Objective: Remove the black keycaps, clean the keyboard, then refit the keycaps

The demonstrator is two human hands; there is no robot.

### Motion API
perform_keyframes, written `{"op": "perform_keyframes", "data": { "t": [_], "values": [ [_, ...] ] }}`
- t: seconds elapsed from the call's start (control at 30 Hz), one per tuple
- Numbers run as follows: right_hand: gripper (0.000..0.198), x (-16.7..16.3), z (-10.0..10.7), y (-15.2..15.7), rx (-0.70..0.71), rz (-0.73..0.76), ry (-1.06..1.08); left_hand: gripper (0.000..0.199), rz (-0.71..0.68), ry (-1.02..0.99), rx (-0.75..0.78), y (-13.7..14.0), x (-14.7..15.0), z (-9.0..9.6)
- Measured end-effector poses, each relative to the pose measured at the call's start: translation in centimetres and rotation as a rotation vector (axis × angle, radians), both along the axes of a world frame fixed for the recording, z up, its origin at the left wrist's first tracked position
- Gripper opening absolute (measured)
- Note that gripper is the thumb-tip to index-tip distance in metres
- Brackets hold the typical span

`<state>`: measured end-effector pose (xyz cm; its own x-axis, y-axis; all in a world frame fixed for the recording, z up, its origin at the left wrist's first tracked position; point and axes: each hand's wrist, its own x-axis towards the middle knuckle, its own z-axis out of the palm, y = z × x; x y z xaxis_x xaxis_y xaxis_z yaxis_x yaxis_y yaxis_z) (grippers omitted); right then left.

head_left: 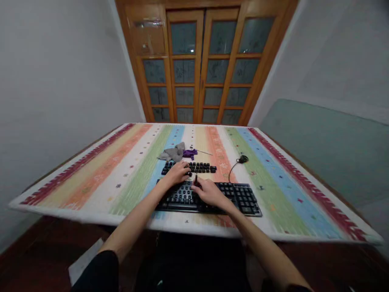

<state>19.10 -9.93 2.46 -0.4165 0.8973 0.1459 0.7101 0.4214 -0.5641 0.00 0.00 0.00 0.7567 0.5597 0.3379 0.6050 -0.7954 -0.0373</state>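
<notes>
A black keyboard [240,196] lies near the table's front edge. On its left part many keycaps are off and the bare switches [182,194] show. Behind it, loose black keycaps [202,167] stand in two rows. Over the left end of these rows, my left hand [178,172] has its fingers curled in, with a black keycap [190,174] at the fingertips. My right hand [209,191] is closed around a small dark tool [196,178] that points upward, above the middle of the keyboard. The tool's lower end is hidden by the fingers.
A grey cloth [174,153] and a purple cloth [190,153] lie behind the keycaps, with a thin dark rod [205,152] beside them. The coiled keyboard cable [242,159] rests at the right. A striped tablecloth [133,190] covers the table; wooden doors [200,65] stand beyond.
</notes>
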Motion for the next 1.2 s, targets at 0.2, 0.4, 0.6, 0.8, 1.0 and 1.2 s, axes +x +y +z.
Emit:
{"op": "perform_keyframes", "data": {
  "t": [0.2, 0.4, 0.6, 0.8, 1.0, 1.2],
  "values": [
    [0.006, -0.1, -0.1, -0.3, 0.004, -0.009, 0.038, 0.010, -0.012, -0.004, -0.025, 0.0, 0.4, 0.0],
    [0.006, -0.2, -0.4, -0.4, 0.004, -0.019, 0.075, 0.008, -0.001, -0.020, -0.014, 0.0, 0.7, 0.1],
    [0.005, -0.2, -0.6, -0.4, 0.021, -0.023, 0.085, 0.010, 0.009, -0.046, -0.023, -0.2, 0.7, 0.3],
    [0.007, -0.3, -0.5, -0.3, 0.021, -0.024, 0.053, 0.009, -0.055, -0.202, -0.078, -1.8, -0.1, 0.8],
    [0.008, -0.5, -0.8, -0.2, 0.026, -0.032, 0.027, 0.009, -0.096, -0.288, -0.225, -5.1, -1.2, 1.0],
    [0.011, -0.7, -0.8, 0.3, -0.028, -0.077, 0.059, 0.010, -0.096, -0.244, -0.351, -7.4, -1.8, 1.1]
  ]
}}
